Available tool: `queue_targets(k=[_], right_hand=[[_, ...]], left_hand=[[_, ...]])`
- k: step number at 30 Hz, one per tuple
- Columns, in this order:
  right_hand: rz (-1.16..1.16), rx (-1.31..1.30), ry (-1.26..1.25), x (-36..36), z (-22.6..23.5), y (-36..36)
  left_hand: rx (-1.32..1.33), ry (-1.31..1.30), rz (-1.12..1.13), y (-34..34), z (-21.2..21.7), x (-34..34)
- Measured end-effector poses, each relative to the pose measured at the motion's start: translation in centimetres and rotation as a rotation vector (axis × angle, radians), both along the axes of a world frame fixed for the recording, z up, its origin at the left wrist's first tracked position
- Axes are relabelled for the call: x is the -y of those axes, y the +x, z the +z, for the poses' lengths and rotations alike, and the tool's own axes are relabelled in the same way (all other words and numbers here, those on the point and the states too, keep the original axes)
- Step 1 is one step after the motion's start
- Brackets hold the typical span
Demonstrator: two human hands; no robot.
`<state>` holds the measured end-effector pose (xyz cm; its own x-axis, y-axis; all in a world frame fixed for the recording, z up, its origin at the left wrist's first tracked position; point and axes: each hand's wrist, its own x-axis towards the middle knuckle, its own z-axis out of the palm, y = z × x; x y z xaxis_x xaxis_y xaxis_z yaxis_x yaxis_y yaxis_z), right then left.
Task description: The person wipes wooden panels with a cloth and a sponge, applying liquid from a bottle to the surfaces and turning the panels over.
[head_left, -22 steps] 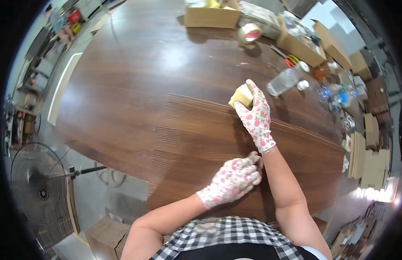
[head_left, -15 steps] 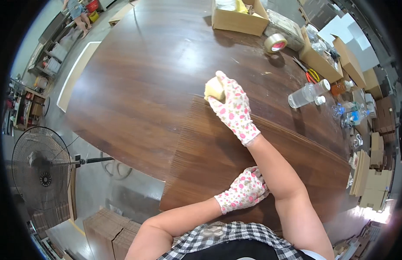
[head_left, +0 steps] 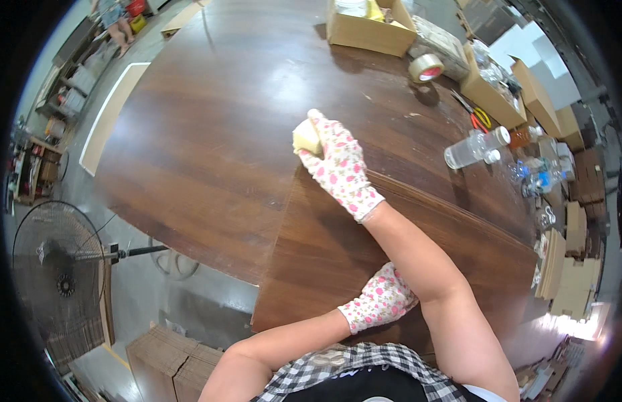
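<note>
Plenty of room on our left: beyond the right hand (head_left: 334,167), in its white, pink-flowered fabric glove, the glossy dark-brown wooden tabletop (head_left: 197,141) runs open to its curved left edge. Swing right and we meet obstacles: the tan open-topped cardboard box (head_left: 371,33), the round roll of clear tape (head_left: 426,68), the metal hand tool with red and yellow handles (head_left: 480,119), the clear cylindrical plastic bottle (head_left: 467,151). Closer in, the bare right forearm (head_left: 425,261) bars the rightward path of the left hand (head_left: 383,300), gloved alike.

A brown table (head_left: 203,147) bears boards (head_left: 331,241), probably stacked, a tape roll (head_left: 426,68), a clear bottle (head_left: 468,152) and a carton (head_left: 370,35).
</note>
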<state>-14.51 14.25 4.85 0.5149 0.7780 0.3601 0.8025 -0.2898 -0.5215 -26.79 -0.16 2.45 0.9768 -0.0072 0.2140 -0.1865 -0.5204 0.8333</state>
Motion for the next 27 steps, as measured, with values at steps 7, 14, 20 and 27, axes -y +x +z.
queue_targets(k=[7, 14, 20, 27], right_hand=[[-0.233, -0.022, -0.104, 12.5, 1.8, 3.5], [-0.195, -0.065, 0.05, 10.3, 2.2, 2.9], [-0.096, -0.078, -0.036, 5.5, 0.2, 0.8], [-0.676, -0.09, -0.055, 24.2, 2.7, 7.0]], left_hand=[[0.162, 0.144, -0.01, -0.4, 0.5, -0.9], [0.163, 0.177, -0.019, -0.1, 0.6, -0.6], [0.016, 0.121, -0.008, -1.0, -0.7, -0.8], [0.184, 0.175, -0.044, 0.1, 1.8, -0.9]])
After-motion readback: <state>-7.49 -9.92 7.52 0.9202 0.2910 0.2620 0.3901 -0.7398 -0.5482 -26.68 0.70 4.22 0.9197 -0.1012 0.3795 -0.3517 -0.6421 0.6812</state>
